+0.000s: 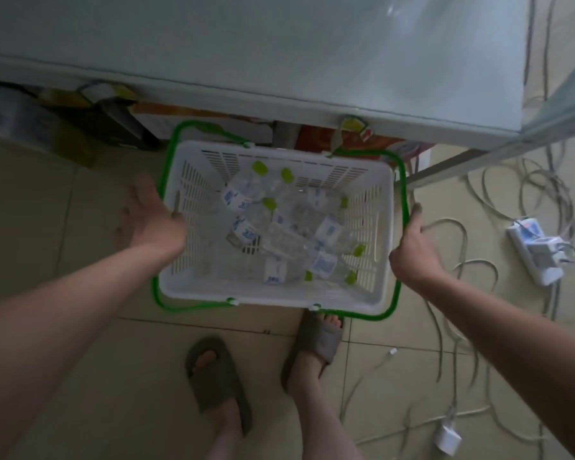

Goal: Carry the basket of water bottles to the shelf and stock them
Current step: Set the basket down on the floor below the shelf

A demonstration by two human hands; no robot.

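— How many bottles are lying in the basket [384, 234]?

— I am counting about eight green caps, so roughly eight water bottles [281, 232], all lying on their sides in a loose pile on the basket's floor. They overlap, so the count is not sure.

— Is anything reading on the labels?

— They are showing white labels with blue print, too blurred to read.

— Where is the basket sitting?

— One white basket is sitting on the tiled floor [90, 366], its far edge just beside the pale cabinet [246, 44]. Two green handles [399, 180] are lying folded down along its rim.

— And the hands?

— The left hand [150, 215] is spreading open at the basket's left edge, fingers relaxed; whether it is touching the rim I cannot tell. The right hand [412, 247] is curling round the green handle at the right edge.

— Anything else?

— Two feet in two dark slippers [218, 380] are standing near the basket's near edge. One white power strip [535, 250] and several pale cables [445, 343] are lying on the floor to the right.
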